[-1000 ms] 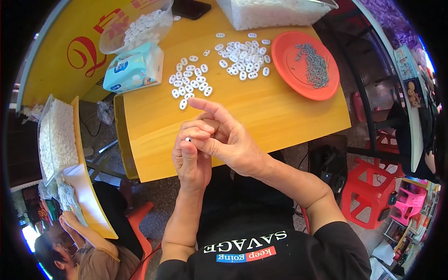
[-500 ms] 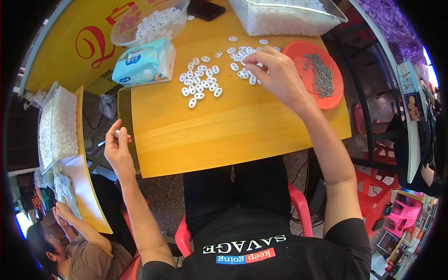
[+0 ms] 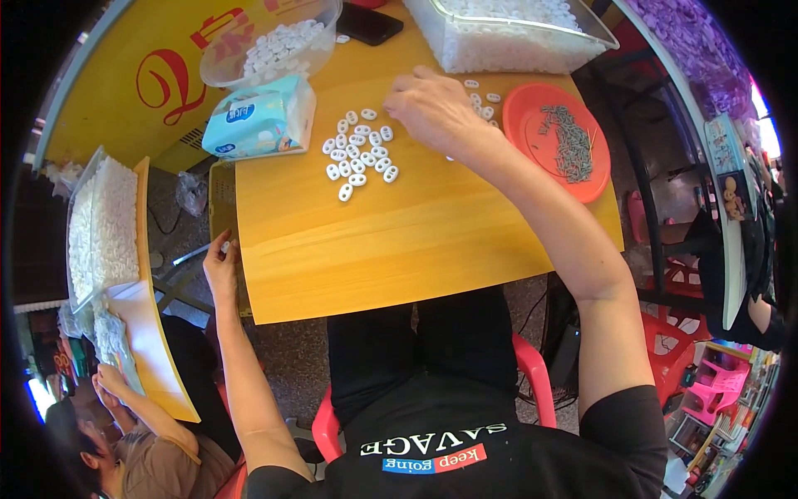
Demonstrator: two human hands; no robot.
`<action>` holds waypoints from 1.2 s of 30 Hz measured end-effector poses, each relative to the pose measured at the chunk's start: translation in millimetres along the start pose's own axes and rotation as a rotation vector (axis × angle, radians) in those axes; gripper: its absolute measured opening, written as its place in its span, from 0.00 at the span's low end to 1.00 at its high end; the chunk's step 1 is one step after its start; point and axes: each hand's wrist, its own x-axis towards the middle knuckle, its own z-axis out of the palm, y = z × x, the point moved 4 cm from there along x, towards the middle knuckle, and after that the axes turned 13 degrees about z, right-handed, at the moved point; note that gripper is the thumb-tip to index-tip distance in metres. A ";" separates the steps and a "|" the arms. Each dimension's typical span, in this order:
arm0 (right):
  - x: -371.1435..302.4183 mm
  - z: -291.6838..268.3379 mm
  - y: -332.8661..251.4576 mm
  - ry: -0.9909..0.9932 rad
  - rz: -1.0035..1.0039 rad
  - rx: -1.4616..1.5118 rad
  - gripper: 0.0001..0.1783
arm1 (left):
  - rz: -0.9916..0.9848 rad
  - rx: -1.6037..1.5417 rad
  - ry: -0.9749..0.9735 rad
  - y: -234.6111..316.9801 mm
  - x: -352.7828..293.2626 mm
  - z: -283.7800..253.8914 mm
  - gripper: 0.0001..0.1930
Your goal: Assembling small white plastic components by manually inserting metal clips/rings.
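Note:
Beside the table's left edge, my left hand is closed, with a small white plastic piece pinched at its fingertips. My right hand reaches over the far middle of the table, palm down, its fingers bunched; what they hold, if anything, is hidden. Just in front of those fingertips lies a loose group of white oval pieces with two dark holes each. More white oval pieces show to the right of the hand, partly covered by it and the forearm.
At right stands a red plate with small grey metal pins. Along the back are a clear bin of white pieces, a black phone, a clear bowl and a tissue pack. Another person works at lower left.
My right hand has moved left from the right-hand pieces to the gap between the two groups, covering a lone piece there. My left hand has shifted slightly right and down, toward the table edge.

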 end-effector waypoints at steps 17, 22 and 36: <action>27.6 29.0 -11.2 -0.142 -0.080 -0.055 0.09 | 0.016 -0.132 -0.059 -35.8 -9.7 -9.6 0.20; 18.1 15.6 3.9 -0.215 0.004 0.047 0.09 | 0.275 0.088 0.149 101.3 -16.1 4.1 0.22; -28.6 -10.1 8.7 -0.392 0.326 0.950 0.13 | 0.834 -0.186 -0.078 306.1 -49.0 126.5 0.18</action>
